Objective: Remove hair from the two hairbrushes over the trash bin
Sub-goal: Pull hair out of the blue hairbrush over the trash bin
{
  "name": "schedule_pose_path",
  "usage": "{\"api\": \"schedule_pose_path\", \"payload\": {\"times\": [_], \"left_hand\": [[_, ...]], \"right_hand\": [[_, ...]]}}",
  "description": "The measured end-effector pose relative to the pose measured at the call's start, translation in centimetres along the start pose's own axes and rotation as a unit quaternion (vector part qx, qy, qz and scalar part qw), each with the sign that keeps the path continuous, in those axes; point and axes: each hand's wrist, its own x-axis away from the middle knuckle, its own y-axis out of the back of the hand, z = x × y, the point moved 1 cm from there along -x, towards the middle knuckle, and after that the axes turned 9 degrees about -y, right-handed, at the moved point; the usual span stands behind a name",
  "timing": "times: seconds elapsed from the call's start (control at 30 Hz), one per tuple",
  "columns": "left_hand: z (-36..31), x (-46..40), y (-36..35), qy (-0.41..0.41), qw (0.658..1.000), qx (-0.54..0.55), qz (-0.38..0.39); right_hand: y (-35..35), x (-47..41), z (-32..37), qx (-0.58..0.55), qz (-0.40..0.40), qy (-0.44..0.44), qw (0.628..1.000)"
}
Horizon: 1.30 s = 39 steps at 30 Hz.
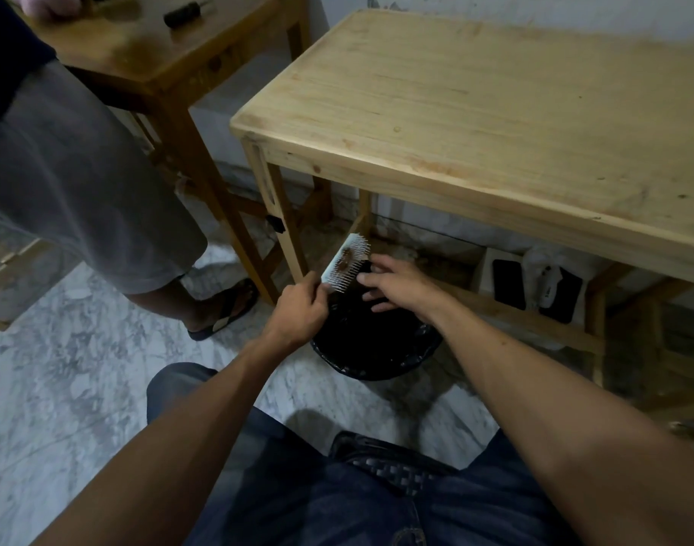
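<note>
Above bin (377, 348), hairbrush (347, 264) between hands

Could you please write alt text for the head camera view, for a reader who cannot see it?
A person's left hand holds a white hairbrush, with a clump of hair in its bristles, above a black-lined trash bin, while the open right hand reaches toward the bristles. A light wooden table stands behind, and another person stands at left.
</note>
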Motion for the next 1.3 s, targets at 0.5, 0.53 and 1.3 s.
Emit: {"api": "schedule_pose_path", "payload": {"times": [0.5, 0.53, 1.3], "left_hand": [[1.1, 0.2, 1.1, 0.05, 0.995, 0.092, -0.001], [0.8, 0.2, 1.1, 0.06, 0.99, 0.127, 0.006], [2.5, 0.7, 1.8, 0.077, 0.981, -0.176, 0.033]], "right_hand": [[2.9, 0.6, 0.2, -0.067, -0.043, 0.064, 0.995], [2.7, 0.4, -0.1, -0.028, -0.035, 0.06, 0.997], [2.9, 0.7, -0.4, -0.19, -0.042, 0.106, 0.975]]}}
